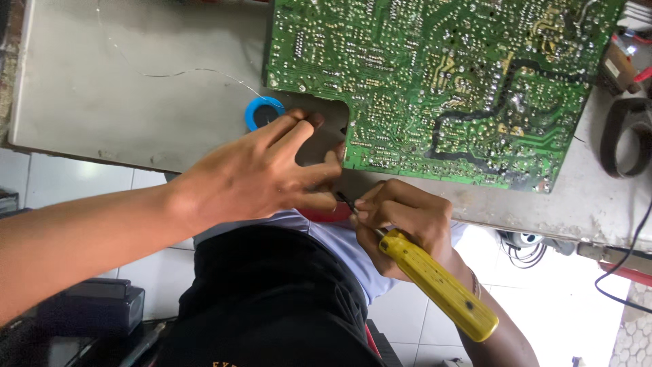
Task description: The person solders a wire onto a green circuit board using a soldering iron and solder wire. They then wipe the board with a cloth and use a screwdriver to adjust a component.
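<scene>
A large green circuit board (435, 81) lies solder side up on a grey worktable (102, 95). My left hand (261, 173) rests at the board's lower left corner, fingers spread, fingertips touching the board's edge and the table. My right hand (407, 221) grips a yellow-handled soldering iron (438, 285) like a pen. Its dark tip (345, 200) points up and left, just below the table's front edge, close to my left thumb.
A blue solder spool (261, 112) sits by my left fingers, with thin wire (183, 71) curling across the table. A black strap (625, 136) and red tools lie at the right. Cables (628, 265) hang off the right edge. White floor tiles show below.
</scene>
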